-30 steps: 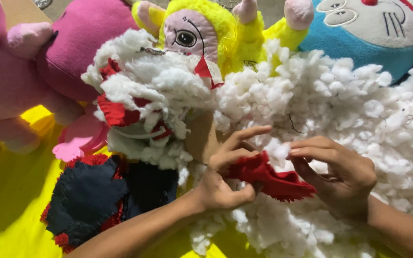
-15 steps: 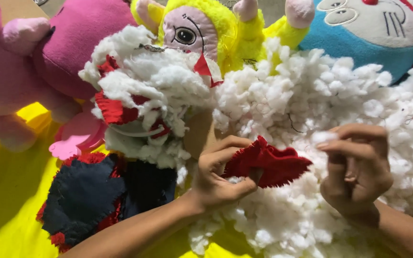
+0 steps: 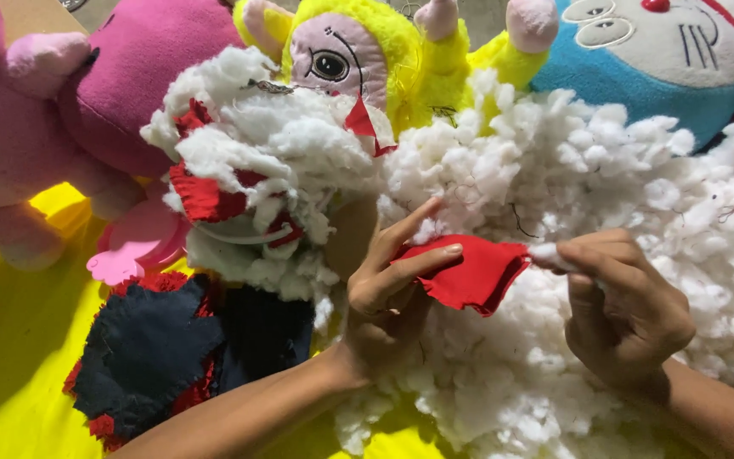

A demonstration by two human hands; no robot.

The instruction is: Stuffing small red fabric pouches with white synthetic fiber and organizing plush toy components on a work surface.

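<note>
My left hand [image 3: 388, 293] grips a red fabric piece [image 3: 473, 272] between thumb and fingers, holding its open end toward the right. My right hand [image 3: 618, 306] pinches a small tuft of white stuffing [image 3: 547, 253] right at the edge of the red fabric. Both hands hover over a big heap of white stuffing [image 3: 605, 170]. To the left lies a torn soft toy [image 3: 248, 178] with stuffing spilling out, red patches on it, and a dark blue fabric body [image 3: 163, 348] below.
Plush toys line the back: pink ones [image 3: 70, 110] at left, a yellow one [image 3: 358, 51] in the middle, a blue and white one [image 3: 673, 51] at right. Everything rests on a yellow sheet [image 3: 10, 374]. A pink plastic piece [image 3: 133, 246] lies by the torn toy.
My right hand pulled away to the heap, picked up a tuft of stuffing and came back to the red fabric. My left hand kept hold of the fabric and spread it flatter.
</note>
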